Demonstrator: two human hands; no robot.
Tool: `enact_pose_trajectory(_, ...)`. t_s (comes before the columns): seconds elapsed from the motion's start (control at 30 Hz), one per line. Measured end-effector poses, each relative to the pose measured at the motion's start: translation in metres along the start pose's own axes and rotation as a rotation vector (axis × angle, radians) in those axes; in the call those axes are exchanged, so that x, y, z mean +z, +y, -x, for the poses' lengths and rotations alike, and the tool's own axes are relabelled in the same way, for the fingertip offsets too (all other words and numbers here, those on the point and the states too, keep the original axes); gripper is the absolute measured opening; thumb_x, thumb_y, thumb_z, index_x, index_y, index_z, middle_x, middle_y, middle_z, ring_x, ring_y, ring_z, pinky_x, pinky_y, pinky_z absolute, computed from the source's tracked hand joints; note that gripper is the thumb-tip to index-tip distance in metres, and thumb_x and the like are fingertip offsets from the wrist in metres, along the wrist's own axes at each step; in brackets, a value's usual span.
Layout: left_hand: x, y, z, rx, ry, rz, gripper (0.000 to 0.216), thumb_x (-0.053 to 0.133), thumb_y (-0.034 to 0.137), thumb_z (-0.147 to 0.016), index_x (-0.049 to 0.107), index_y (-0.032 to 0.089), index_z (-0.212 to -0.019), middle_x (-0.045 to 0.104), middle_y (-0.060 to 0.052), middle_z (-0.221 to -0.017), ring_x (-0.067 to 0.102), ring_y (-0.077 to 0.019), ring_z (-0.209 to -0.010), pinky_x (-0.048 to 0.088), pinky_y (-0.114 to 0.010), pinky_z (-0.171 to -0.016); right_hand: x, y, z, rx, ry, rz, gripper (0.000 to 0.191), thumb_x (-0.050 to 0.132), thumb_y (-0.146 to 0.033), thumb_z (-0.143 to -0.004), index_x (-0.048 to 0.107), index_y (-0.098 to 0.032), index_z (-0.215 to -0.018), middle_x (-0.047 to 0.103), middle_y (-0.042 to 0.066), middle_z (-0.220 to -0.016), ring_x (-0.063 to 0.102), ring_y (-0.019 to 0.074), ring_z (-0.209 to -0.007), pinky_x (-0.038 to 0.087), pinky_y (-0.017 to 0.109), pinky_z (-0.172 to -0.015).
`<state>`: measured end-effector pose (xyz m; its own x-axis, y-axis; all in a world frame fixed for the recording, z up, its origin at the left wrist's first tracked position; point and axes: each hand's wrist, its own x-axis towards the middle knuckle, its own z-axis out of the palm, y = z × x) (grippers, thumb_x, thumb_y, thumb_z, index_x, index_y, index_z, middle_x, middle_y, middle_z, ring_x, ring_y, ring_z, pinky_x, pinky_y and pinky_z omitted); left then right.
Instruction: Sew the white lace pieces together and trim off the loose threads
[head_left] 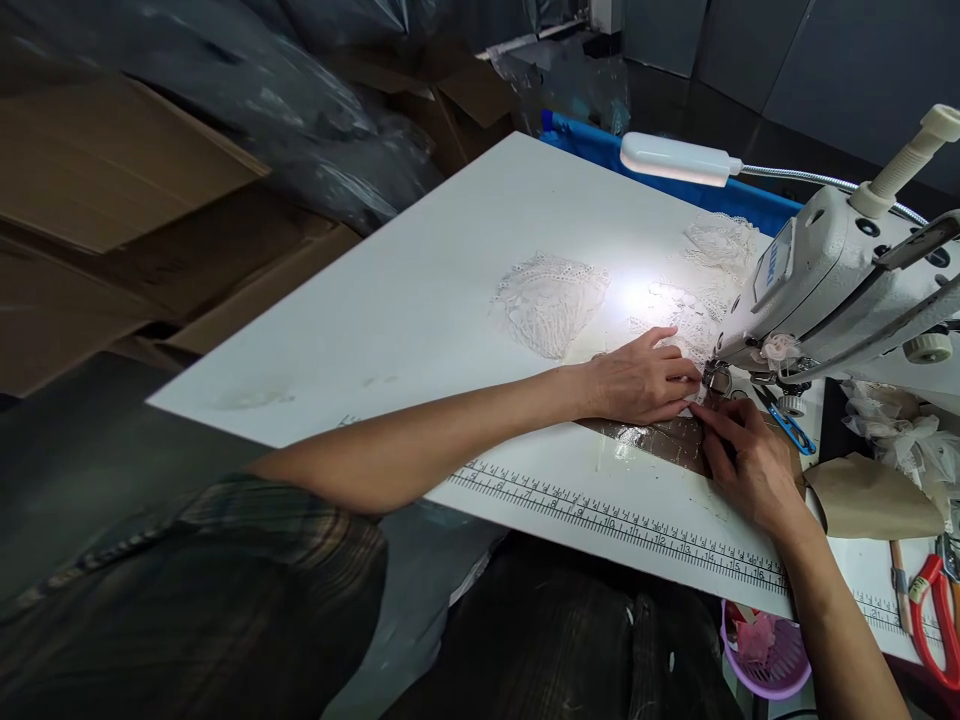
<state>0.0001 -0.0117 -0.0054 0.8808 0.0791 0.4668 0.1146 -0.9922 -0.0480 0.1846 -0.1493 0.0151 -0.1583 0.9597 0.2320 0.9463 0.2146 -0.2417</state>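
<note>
In the head view, white lace [686,312] is spread beside the sewing machine [832,250], its near edge covered by the left hand [645,380], thumb apart; the right hand's [746,455] grip cannot be told. Seemingly, stitching is underway; steady guiding is called for.

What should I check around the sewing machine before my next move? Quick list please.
1. Hands well away from the needle area: not ok; the left hand and right hand are both close to it on the sewing machine.
2. Needle up or down: cannot tell; too small to make out.
3. Lamp on: ok; the lamp shines onto the table.
4. Material flat under the left hand: cannot tell; the hand covers it.
5. Separate lace piece clear of both hands: ok; it lies apart.
6. Blue snips within reach: ok; they lie near the right hand.
</note>
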Motion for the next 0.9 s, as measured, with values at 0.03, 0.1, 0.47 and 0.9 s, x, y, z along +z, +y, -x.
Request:
enact_pose_trajectory(0.03, 0.0, 0.0, 0.0, 0.001, -0.001, -0.009, 0.027, 0.044, 0.028, -0.101, 0.07, 0.019, -0.107, 0.074, -0.007, -0.111, 0.067, -0.0208, -0.094, 0.043, -0.05, -0.106, 0.0, 0.0, 0.0, 0.002, 0.0, 0.003, 0.036, 0.051, -0.021, -0.092, 0.075, -0.026, -0.118, 0.068, 0.008, -0.097, 0.066, 0.0172, -0.073, 0.051, 0.027, -0.056)
enact_pose_trajectory(0.1, 0.0, 0.0, -0.001, -0.011, -0.014, -0.021, 0.028, 0.044, 0.028, -0.102, 0.07, 0.02, -0.108, 0.073, -0.007, -0.113, 0.067, -0.0205, -0.094, 0.042, -0.049, -0.106, 0.0, 0.0, -0.001, 0.012, -0.001, 0.014, 0.035, 0.051, -0.022, -0.093, 0.075, -0.027, -0.118, 0.068, 0.008, -0.098, 0.067, 0.0173, -0.074, 0.051, 0.026, -0.055)
enact_pose_trajectory(0.47, -0.003, 0.005, -0.007, -0.123, -0.112, -0.042, 0.029, 0.042, 0.028, -0.103, 0.069, 0.018, -0.107, 0.071, -0.006, -0.117, 0.065, -0.0177, -0.094, 0.039, -0.042, -0.105, -0.005, -0.002, -0.008, 0.095, -0.106, 0.083, 0.04, 0.047, -0.026, -0.095, 0.069, -0.028, -0.128, 0.069, 0.011, -0.105, 0.066, 0.0191, -0.073, 0.05, 0.028, -0.058)
enact_pose_trajectory(0.9, 0.006, 0.017, -0.017, -0.241, -0.1, -0.214, 0.036, 0.038, 0.032, -0.103, 0.068, 0.012, -0.101, 0.069, -0.01, -0.102, 0.059, -0.0176, -0.08, 0.037, -0.038, -0.082, -0.002, 0.009, -0.008, 0.111, -0.024, -0.113, 0.041, 0.046, -0.031, -0.095, 0.068, -0.021, -0.128, 0.071, 0.012, -0.097, 0.068, 0.0239, -0.081, 0.056, 0.035, -0.069)
